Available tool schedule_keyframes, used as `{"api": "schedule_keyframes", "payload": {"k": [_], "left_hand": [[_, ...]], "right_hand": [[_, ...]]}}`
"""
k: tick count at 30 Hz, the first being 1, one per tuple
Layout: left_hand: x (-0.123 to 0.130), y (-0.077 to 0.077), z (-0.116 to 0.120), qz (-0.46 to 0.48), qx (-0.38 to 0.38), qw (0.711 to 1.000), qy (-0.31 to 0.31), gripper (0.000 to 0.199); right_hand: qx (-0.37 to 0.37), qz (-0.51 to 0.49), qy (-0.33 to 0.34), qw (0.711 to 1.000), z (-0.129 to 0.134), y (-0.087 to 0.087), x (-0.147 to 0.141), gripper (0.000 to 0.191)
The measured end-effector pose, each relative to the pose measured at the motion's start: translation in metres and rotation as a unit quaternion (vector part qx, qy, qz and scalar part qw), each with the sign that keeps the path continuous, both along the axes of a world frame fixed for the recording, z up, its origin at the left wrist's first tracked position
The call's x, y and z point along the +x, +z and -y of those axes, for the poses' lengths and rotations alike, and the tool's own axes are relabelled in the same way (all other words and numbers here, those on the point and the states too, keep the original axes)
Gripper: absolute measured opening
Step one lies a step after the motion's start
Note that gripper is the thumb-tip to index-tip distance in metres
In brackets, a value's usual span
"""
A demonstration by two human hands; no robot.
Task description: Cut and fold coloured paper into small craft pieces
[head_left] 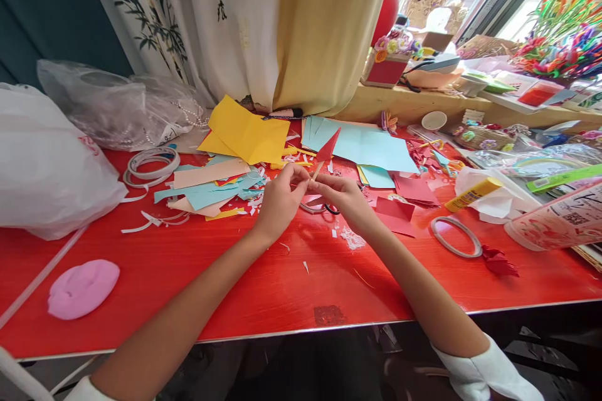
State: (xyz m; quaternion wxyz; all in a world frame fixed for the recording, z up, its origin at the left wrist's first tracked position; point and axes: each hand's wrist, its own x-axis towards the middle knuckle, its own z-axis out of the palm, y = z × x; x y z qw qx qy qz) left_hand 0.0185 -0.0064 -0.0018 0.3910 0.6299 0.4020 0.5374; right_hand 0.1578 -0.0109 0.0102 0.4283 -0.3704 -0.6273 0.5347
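At the middle of the red table (226,301), my left hand (282,200) and my right hand (345,197) meet fingertip to fingertip, both closed in a pinch. Between them they hold a pointed piece of red paper (328,146) that rises up and to the right, with a thin pale strip at its lower end. My fingers hide how the strip and the paper join. Below the hands lie what look like scissors (332,208), partly covered. Red paper squares (395,216) lie to the right of my right hand.
Paper scraps (211,194) and tape rolls (151,166) lie to the left, near a white plastic bag (51,163) and a pink lump (83,288). Yellow sheets (249,131) and light blue sheets (362,144) lie behind. A glue stick (473,194) and another tape ring (455,238) are right.
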Motion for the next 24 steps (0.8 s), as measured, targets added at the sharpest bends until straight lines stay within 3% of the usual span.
{"api": "schedule_keyframes", "payload": {"k": [3, 13, 24], "left_hand": [[0.0009, 0.0005, 0.0027, -0.029, 0.012, 0.999, 0.011, 0.006], [0.0013, -0.0006, -0.0031, 0.055, -0.014, 0.998, -0.006, 0.010], [0.0009, 0.0001, -0.0049, 0.080, -0.030, 0.996, -0.035, 0.015]], "right_hand": [[-0.017, -0.026, 0.002, 1.000, -0.0021, -0.0028, 0.0010, 0.032], [-0.019, -0.044, 0.007, 0.999, -0.0052, -0.0061, 0.0035, 0.034], [0.007, -0.028, -0.003, 1.000, -0.0048, -0.0020, 0.0036, 0.033]]}}
